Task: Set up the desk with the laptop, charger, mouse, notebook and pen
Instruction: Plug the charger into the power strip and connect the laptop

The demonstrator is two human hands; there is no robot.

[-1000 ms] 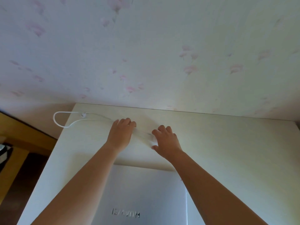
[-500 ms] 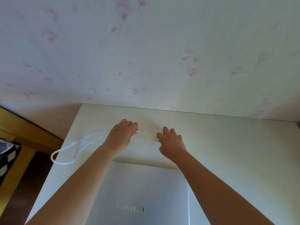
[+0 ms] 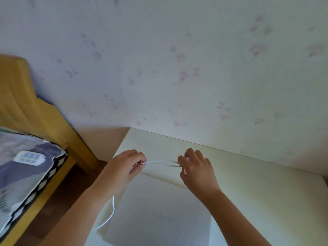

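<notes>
Both hands are working the white charger cable [image 3: 160, 162] above the desk [image 3: 257, 183], just behind the closed silver laptop [image 3: 159, 215]. The left hand [image 3: 124, 167] pinches one end, the right hand [image 3: 197, 167] pinches the other, with slack trailing off the desk's left edge. She'd do best to draw it straight without tugging, and keep the loop from snagging the laptop's corner.
</notes>
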